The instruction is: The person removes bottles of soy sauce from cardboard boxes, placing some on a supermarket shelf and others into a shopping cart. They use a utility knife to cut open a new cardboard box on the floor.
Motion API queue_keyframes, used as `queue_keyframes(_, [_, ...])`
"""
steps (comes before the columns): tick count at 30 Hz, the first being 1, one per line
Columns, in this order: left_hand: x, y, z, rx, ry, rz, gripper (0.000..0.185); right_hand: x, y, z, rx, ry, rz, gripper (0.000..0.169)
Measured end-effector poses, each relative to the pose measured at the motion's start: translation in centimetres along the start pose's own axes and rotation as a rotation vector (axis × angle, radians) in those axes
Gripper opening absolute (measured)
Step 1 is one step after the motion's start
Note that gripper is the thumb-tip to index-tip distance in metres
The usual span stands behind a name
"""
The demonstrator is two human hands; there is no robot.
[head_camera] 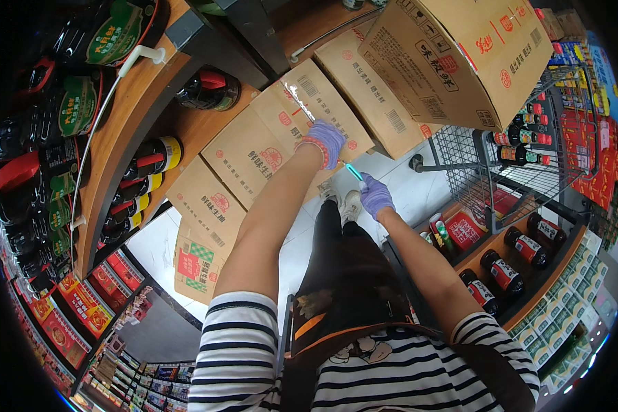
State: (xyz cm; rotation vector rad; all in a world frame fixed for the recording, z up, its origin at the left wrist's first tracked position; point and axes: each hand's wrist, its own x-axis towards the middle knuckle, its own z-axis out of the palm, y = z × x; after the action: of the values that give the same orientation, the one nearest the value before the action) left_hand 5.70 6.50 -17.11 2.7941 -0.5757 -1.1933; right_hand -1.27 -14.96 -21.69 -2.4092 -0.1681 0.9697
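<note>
My left hand (325, 142), in a purple glove with a beaded bracelet at the wrist, rests on top of a taped cardboard carton (301, 105). Its fingers are bent down and partly hidden, so their grip is unclear. In my right hand (375, 196), also gloved in purple, is a slim teal utility knife (354, 172). The knife points at the near edge of that carton, over the floor; contact cannot be made out. A second carton (247, 159) adjoins it on the left, with another carton (206, 198) beyond.
A tall carton (443, 62) sits on a wire shopping cart (466, 170) at right, beside another carton (373, 92). Shelves with dark sauce bottles (152, 157) curve along the left. More bottles (502, 270) stand on a low wooden shelf at right. White floor tiles (301, 242) surround my shoes.
</note>
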Motion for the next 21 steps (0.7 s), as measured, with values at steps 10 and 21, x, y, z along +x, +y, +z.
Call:
queue_keyframes(10, [-2.4, -0.1, 2.4, -0.143, 0.161, -0.068, 0.027, -0.4, -1.1, -3.2, -0.015, -0.236, -0.153, 0.035])
queue_keyframes(21, [1.4, 1.3, -0.3, -0.171, -0.055, -0.370, 0.049, -0.1, 6.1, 1.5, 0.681, 0.000, 0.125, 0.028])
